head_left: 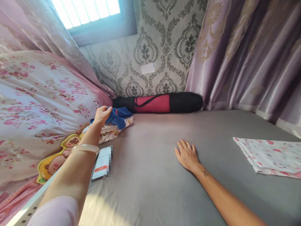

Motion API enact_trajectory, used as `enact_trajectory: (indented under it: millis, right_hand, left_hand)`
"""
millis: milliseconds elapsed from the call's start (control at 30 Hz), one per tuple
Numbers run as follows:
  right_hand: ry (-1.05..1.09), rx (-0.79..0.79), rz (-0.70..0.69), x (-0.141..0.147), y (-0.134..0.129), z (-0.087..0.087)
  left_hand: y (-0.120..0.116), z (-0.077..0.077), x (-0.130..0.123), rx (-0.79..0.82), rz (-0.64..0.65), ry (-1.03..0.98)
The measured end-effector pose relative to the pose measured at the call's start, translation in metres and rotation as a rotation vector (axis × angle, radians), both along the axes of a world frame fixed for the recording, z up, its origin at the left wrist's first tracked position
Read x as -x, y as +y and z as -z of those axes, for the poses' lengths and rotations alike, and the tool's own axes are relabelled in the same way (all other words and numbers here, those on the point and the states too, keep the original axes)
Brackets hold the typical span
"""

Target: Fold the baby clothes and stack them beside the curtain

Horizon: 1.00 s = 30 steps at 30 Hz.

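Observation:
My left hand [102,115] reaches forward and pinches the edge of a blue garment [118,116] with a small red and white stripe. The garment lies on a pile of folded pale patterned cloth [110,133] at the left of the bed. Its exact kind I cannot make out. My right hand [187,154] rests palm down on the grey bed sheet [150,175], fingers stretched out, holding nothing. A phone [102,164] with its screen lit lies beside my left forearm.
A black and red roll bag [152,103] lies against the patterned wall. On the right is a folded white cloth with pink prints [277,157]. A floral cover [47,103] and a yellow cartoon cushion [53,163] border the left. Purple curtains [235,56] hang at right.

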State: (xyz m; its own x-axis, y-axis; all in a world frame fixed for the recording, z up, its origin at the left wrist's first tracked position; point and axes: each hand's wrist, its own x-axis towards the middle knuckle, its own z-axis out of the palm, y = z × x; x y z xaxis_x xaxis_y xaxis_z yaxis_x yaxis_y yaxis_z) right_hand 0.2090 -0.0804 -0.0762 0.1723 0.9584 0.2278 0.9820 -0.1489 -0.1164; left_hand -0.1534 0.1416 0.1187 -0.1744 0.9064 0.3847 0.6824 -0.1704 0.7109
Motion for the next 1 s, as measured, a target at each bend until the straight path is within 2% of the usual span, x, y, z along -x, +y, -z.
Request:
enact_trajectory:
  millis: [100, 200, 333, 433, 567, 667, 767, 867, 933, 1000]
  right_hand:
    - [0.004, -0.029, -0.012, 0.0, -0.001, 0.0]
    - [0.015, -0.046, -0.03, 0.0, -0.003, -0.004]
    - [0.057, -0.055, -0.039, -0.001, -0.007, -0.005]
    - [0.143, -0.118, -0.041, -0.004, -0.006, -0.003]
    - [0.401, -0.324, -0.061, -0.008, -0.003, -0.014]
    - [0.64, -0.503, -0.048, -0.006, -0.006, -0.04]
    - [0.825, -0.636, -0.004, 0.002, -0.017, -0.074]
    - [0.941, -0.633, -0.111, 0.015, -0.028, -0.098]
    - [0.968, -0.562, -0.177, 0.025, -0.031, -0.102]
    - [0.989, -0.457, -0.201, 0.034, -0.03, -0.097]
  left_hand:
    - [-0.015, -0.023, -0.037, 0.038, 0.231, -0.414]
    - [-0.033, -0.042, -0.072, 0.08, 0.492, -0.697]
    - [-0.062, -0.059, -0.113, 0.104, 0.791, -0.888]
    - [-0.085, -0.066, -0.138, 0.145, 0.942, -0.938]
    - [-0.111, -0.074, -0.164, 0.215, 1.038, -0.961]
    - [-0.125, -0.076, -0.182, 0.183, 1.096, -0.988]
    - [-0.136, -0.072, -0.201, 0.126, 1.08, -1.006]
    - [-0.143, -0.066, -0.22, 0.034, 1.013, -1.014]
    - [-0.147, -0.061, -0.232, -0.049, 0.986, -1.015]
    - [-0.151, -0.058, -0.242, -0.141, 0.969, -1.004]
